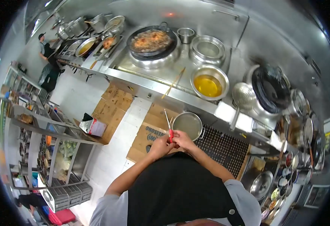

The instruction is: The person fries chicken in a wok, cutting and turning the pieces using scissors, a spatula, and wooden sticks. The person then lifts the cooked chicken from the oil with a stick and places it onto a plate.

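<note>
In front of my apron, both hands come together around a tool with red handles and slim metal blades pointing away from me; it looks like a pair of scissors (171,136). My left hand (160,146) is closed at the handle. From the other side, my right hand (183,139) closes on the same red part with bent fingers. Just beyond my hands a large pot (188,126) of cloudy liquid stands low, near the floor. What the fingertips do behind the handles is partly hidden.
On the steel stove counter stand a wok of frying food (151,40), a bowl of yellow oil (208,86), a skimmer (244,96) and a dark wok (271,88). Cardboard (112,103) and a black mat (225,145) cover the floor. Shelving (55,139) stands left. A person (46,49) stands far left.
</note>
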`<action>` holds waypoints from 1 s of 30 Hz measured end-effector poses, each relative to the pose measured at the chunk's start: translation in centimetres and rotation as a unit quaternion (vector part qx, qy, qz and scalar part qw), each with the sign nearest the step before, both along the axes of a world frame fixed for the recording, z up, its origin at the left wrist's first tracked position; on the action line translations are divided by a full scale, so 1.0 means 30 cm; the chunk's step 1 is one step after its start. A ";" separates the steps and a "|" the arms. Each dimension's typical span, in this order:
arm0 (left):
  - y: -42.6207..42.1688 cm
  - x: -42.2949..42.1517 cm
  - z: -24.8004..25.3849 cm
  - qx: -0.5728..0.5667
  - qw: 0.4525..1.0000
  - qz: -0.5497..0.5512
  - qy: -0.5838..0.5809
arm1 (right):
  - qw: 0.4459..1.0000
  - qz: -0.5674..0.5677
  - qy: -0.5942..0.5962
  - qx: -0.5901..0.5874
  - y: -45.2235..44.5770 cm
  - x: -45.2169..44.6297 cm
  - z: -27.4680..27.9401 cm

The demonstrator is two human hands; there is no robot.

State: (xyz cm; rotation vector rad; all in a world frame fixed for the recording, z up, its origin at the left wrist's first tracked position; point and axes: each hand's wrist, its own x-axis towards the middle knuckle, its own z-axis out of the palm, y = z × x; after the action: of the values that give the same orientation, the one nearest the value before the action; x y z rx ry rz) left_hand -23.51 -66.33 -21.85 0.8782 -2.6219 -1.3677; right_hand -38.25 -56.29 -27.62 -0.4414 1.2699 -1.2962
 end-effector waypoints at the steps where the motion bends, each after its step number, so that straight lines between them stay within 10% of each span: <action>1: -0.031 0.003 0.003 0.011 1.000 -0.025 -0.006 | 0.999 0.010 0.050 0.016 -0.034 -0.012 -0.008; 18: -1.125 0.395 -0.221 0.047 0.994 0.068 -0.067 | 0.979 -0.116 0.117 0.122 -0.574 -0.271 0.024; 30: -1.459 0.392 -0.224 0.047 0.988 0.138 -0.046 | 0.940 -0.020 0.285 0.189 -0.882 -0.770 0.397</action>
State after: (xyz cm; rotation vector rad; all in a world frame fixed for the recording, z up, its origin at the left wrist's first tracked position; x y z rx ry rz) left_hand -11.74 -110.09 -28.56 1.2904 -2.3979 -1.4165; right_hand -61.34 -82.74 -15.70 -0.5346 1.9782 -0.9451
